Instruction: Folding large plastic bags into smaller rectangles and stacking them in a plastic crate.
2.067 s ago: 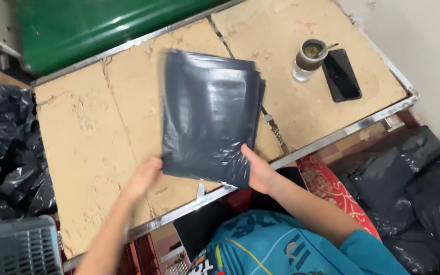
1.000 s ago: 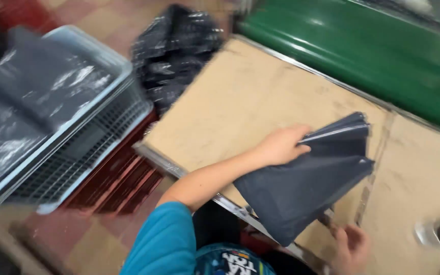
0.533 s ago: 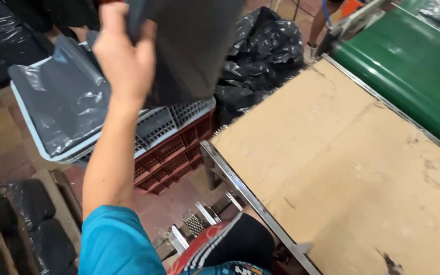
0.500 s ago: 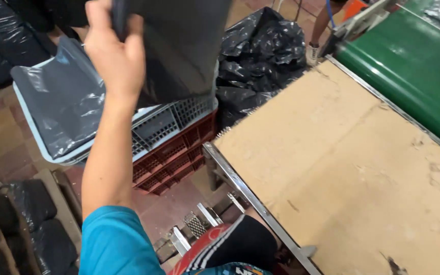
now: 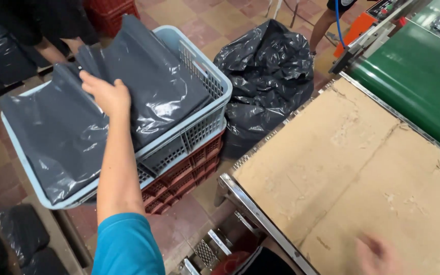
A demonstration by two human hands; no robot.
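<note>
The person's left hand (image 5: 105, 94) is reaching out over a pale blue crate (image 5: 207, 109) and gripping the edge of a stack of grey plastic mailer bags (image 5: 148, 86), fingers curled round it. The stack is lying tilted in the crate, resting partly on another grey bag (image 5: 59, 137) and against the far rim. The crate is sitting on a red crate (image 5: 184, 175). The right hand (image 5: 380, 254) is hovering blurred at the cardboard-covered table (image 5: 342, 158); whether it is spread or closed cannot be told.
</note>
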